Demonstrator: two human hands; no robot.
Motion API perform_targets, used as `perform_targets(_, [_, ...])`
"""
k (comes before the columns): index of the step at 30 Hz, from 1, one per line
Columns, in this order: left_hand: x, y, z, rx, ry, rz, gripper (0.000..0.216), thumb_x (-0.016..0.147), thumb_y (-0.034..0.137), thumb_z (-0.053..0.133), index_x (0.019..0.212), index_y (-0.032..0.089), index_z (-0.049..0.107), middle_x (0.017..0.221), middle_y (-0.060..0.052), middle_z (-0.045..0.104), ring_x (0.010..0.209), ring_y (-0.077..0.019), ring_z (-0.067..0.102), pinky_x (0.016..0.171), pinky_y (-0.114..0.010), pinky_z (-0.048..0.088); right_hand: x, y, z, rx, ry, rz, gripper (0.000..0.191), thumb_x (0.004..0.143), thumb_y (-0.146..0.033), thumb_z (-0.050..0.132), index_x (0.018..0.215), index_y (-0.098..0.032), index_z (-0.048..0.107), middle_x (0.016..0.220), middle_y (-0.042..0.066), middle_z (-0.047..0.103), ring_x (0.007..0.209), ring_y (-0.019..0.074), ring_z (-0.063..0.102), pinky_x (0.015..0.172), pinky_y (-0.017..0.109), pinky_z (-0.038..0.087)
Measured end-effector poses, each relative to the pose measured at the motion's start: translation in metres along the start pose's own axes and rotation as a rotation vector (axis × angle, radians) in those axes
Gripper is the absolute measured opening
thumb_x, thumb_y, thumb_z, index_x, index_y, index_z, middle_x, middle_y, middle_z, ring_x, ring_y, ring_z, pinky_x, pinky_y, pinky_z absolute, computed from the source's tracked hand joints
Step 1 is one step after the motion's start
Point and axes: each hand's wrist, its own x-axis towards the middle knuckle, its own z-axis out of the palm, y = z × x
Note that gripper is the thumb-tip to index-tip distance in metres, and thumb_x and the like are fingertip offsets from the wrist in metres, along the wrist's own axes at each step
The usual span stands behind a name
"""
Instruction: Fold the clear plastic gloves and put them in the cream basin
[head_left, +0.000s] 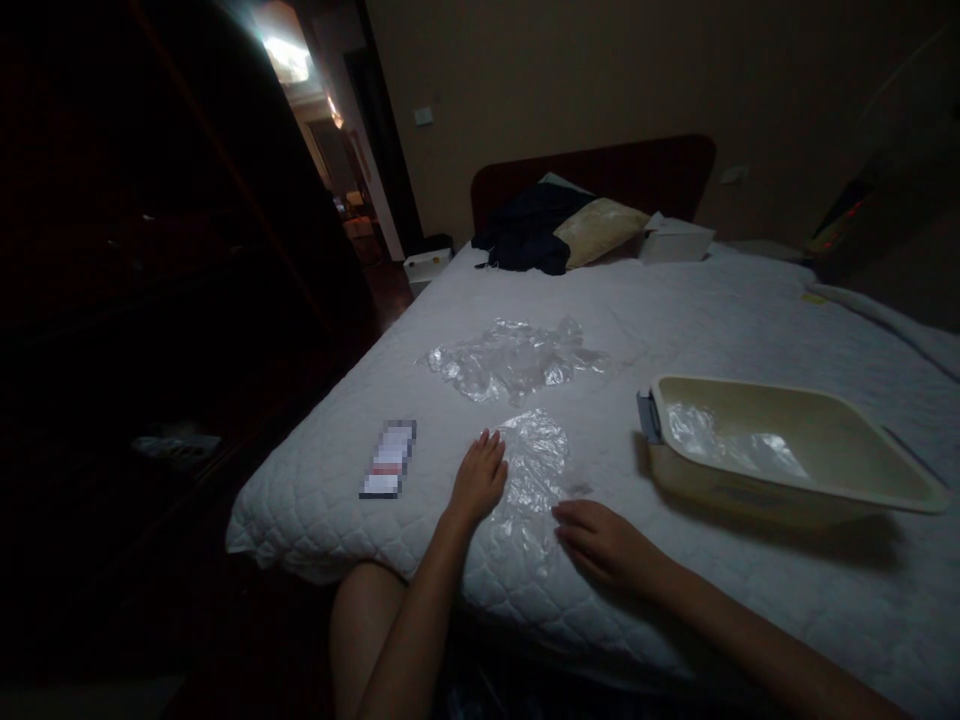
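A crinkled clear plastic bag lies spread on the white quilted bed near its front edge. My left hand rests flat along the bag's left side, fingers stretched out and pointing away from me. At the bag's right edge is my right hand, its fingers extended and lying low on the plastic or the quilt; which of the two they touch I cannot tell. Just beyond, more crumpled clear plastic is spread over the quilt. To the right stands a cream plastic bin with shiny clear plastic inside.
A phone-like object, blurred out, lies left of my hands. Dark clothing, a tan pillow-like bundle and a white box sit by the headboard. The bed's left edge drops to a dark floor with a power strip.
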Motion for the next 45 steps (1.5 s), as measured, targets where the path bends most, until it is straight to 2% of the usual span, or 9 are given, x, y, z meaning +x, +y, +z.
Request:
perform_targets(5, [-0.001, -0.001, 0.002, -0.011, -0.006, -0.011, 0.039, 0.086, 0.027, 0.036, 0.123, 0.017, 0.043, 0.133, -0.009, 0.040, 0.128, -0.0209, 0.026, 0.104, -0.045, 0.023, -0.024, -0.005, -0.007, -0.051, 0.004, -0.038, 0.026, 0.081, -0.013, 0.044, 0.104, -0.015, 0.056, 0.110, 0.015, 0.057, 0.105, 0.0230, 0.050, 0.086, 0.040, 0.042])
perform_targets(9, [-0.002, -0.002, 0.003, -0.024, 0.005, -0.019, 0.039, 0.086, 0.026, 0.036, 0.123, 0.017, 0.043, 0.134, -0.009, 0.038, 0.127, -0.0199, 0.027, 0.104, -0.044, 0.023, -0.035, -0.010, -0.018, 0.045, -0.010, 0.052, 0.019, 0.081, -0.017, 0.043, 0.091, -0.017, 0.060, 0.095, 0.011, 0.061, 0.090, 0.0195, 0.055, 0.079, 0.036, 0.044])
perform_targets(11, [-0.002, -0.003, 0.003, -0.033, 0.005, -0.024, 0.039, 0.085, 0.025, 0.036, 0.123, 0.017, 0.043, 0.135, -0.008, 0.037, 0.128, -0.0195, 0.026, 0.104, -0.044, 0.023, -0.034, -0.009, -0.022, 0.122, 0.010, 0.211, 0.017, 0.082, -0.022, 0.042, 0.080, -0.017, 0.059, 0.082, 0.008, 0.061, 0.077, 0.0168, 0.057, 0.069, 0.030, 0.045])
perform_targets(16, [-0.002, -0.003, 0.003, -0.042, -0.005, -0.038, 0.039, 0.085, 0.025, 0.036, 0.122, 0.018, 0.044, 0.135, -0.007, 0.037, 0.128, -0.0190, 0.025, 0.104, -0.044, 0.024, -0.020, 0.004, -0.021, 0.322, 0.237, 0.842, 0.027, 0.082, -0.041, 0.040, 0.067, -0.020, 0.046, 0.057, -0.001, 0.052, 0.050, 0.0124, 0.049, 0.049, 0.024, 0.039])
perform_targets(20, [-0.002, -0.003, 0.002, -0.033, -0.009, -0.042, 0.039, 0.086, 0.025, 0.035, 0.123, 0.018, 0.044, 0.134, -0.007, 0.038, 0.128, -0.0190, 0.025, 0.104, -0.044, 0.024, -0.009, 0.014, -0.010, 0.582, 0.378, 1.085, 0.026, 0.075, -0.046, 0.046, 0.069, -0.022, 0.039, 0.049, -0.006, 0.047, 0.042, 0.0114, 0.045, 0.042, 0.022, 0.034])
perform_targets(25, [-0.002, -0.001, 0.000, -0.010, -0.015, -0.037, 0.038, 0.086, 0.026, 0.035, 0.122, 0.019, 0.044, 0.134, -0.007, 0.039, 0.128, -0.0197, 0.025, 0.104, -0.045, 0.024, -0.014, 0.015, -0.003, 0.803, 0.396, 1.088, 0.018, 0.068, -0.035, 0.049, 0.074, -0.023, 0.037, 0.048, -0.008, 0.043, 0.039, 0.0104, 0.042, 0.039, 0.021, 0.032])
perform_targets(32, [-0.002, -0.001, 0.000, -0.006, -0.024, -0.022, 0.037, 0.086, 0.025, 0.035, 0.121, 0.019, 0.045, 0.133, -0.007, 0.040, 0.128, -0.0204, 0.025, 0.103, -0.046, 0.023, -0.035, 0.017, -0.012, 0.537, 0.162, 0.957, 0.015, 0.068, -0.033, 0.051, 0.068, -0.020, 0.046, 0.056, -0.002, 0.051, 0.053, 0.0123, 0.049, 0.049, 0.023, 0.037])
perform_targets(38, [-0.002, 0.000, -0.001, -0.027, -0.021, -0.023, 0.037, 0.085, 0.024, 0.036, 0.121, 0.019, 0.046, 0.134, -0.007, 0.039, 0.128, -0.0200, 0.025, 0.104, -0.045, 0.022, -0.038, 0.018, -0.011, 0.682, 0.050, 1.063, 0.023, 0.071, -0.041, 0.048, 0.077, -0.022, 0.037, 0.047, -0.009, 0.044, 0.033, 0.0096, 0.042, 0.034, 0.021, 0.033])
perform_targets(45, [-0.002, 0.000, -0.001, -0.104, -0.020, -0.074, 0.039, 0.084, 0.024, 0.040, 0.122, 0.018, 0.045, 0.133, -0.008, 0.041, 0.128, -0.0196, 0.026, 0.105, -0.045, 0.022, -0.045, 0.022, -0.008, 0.784, 0.026, 1.083, 0.032, 0.069, -0.048, 0.051, 0.072, -0.022, 0.032, 0.047, -0.009, 0.045, 0.033, 0.0085, 0.042, 0.033, 0.020, 0.034])
